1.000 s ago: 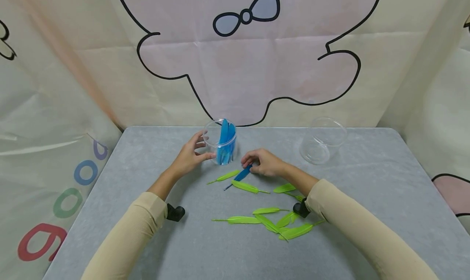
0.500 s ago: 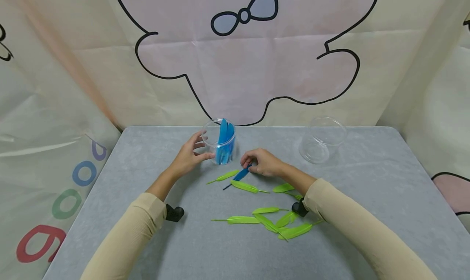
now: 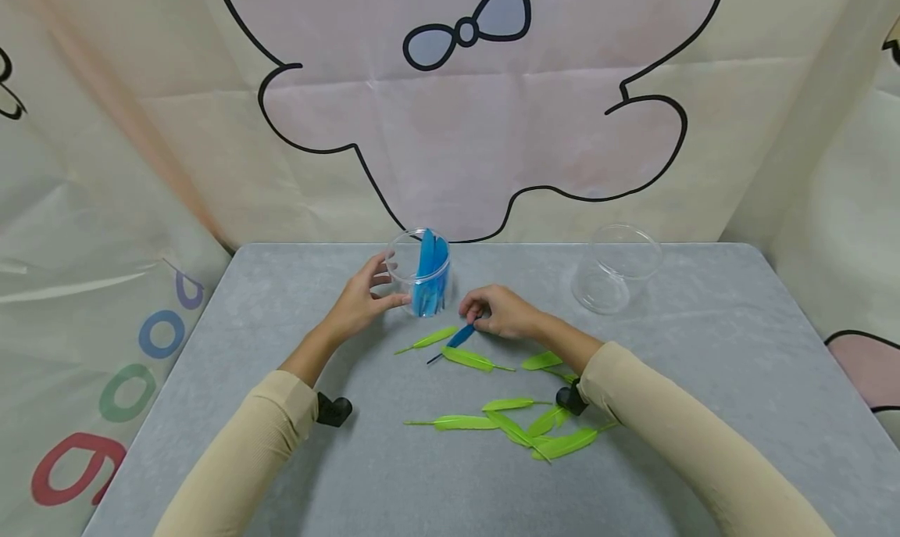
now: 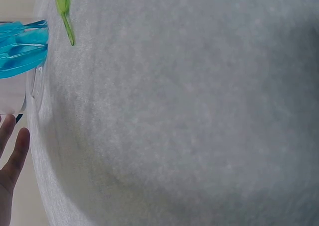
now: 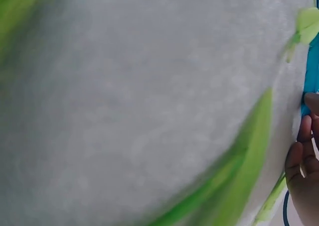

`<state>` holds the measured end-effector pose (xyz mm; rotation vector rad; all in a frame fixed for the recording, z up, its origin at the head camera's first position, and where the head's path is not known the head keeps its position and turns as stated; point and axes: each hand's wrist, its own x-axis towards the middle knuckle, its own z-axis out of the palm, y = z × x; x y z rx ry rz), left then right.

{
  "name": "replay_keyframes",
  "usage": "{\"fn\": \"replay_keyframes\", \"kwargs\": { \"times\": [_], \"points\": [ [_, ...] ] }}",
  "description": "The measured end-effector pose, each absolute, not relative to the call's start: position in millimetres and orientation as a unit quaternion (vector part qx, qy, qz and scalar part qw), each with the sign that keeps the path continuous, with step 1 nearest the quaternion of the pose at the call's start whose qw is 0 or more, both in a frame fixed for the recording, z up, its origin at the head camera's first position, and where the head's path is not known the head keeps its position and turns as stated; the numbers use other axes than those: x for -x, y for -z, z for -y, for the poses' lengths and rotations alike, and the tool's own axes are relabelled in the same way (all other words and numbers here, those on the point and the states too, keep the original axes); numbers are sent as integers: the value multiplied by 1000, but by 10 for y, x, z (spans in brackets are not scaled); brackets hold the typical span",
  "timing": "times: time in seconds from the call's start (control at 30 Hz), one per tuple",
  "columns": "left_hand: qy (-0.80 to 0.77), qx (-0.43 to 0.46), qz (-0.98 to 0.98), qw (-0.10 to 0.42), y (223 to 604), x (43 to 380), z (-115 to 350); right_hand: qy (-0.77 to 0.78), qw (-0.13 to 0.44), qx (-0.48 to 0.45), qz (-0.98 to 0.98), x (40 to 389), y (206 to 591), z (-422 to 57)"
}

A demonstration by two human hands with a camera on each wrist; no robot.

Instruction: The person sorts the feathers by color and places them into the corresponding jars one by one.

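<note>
My left hand (image 3: 362, 298) holds the left side of a clear plastic cup (image 3: 400, 267), its thumb in front. Several blue feathers (image 3: 430, 275) stand upright in that cup; in the left wrist view the blue feathers (image 4: 22, 49) appear beside the spread fingers (image 4: 19, 154). My right hand (image 3: 508, 312) pinches the upper end of a loose blue feather (image 3: 460, 336), which slants down to the left low over the table. In the right wrist view the blue feather (image 5: 311, 69) shows at the thumb and fingertips. One green feather (image 3: 467, 358) lies beside it, another green feather (image 3: 434, 338) to its left.
A second clear plastic cup (image 3: 615, 271) stands at the back right with nothing visible inside. Several green feathers (image 3: 566, 443) lie scattered near the middle front of the grey table (image 3: 366, 474). A printed cloth (image 3: 562, 138) hangs behind the table's far edge.
The right fingers have shifted very slightly left along the loose blue feather, so less of its upper end shows. The left hand and its cup stay in place.
</note>
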<state>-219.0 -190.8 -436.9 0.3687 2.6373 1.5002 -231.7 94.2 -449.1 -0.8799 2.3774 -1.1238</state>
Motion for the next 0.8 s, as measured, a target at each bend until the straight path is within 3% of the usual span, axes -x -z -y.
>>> {"fn": "replay_keyframes", "kwargs": {
  "times": [0.8],
  "points": [
    [-484,-123,-865,42,4365,2180,1912,374,145,305,-864,2426,3899,-1049]
  ]
}}
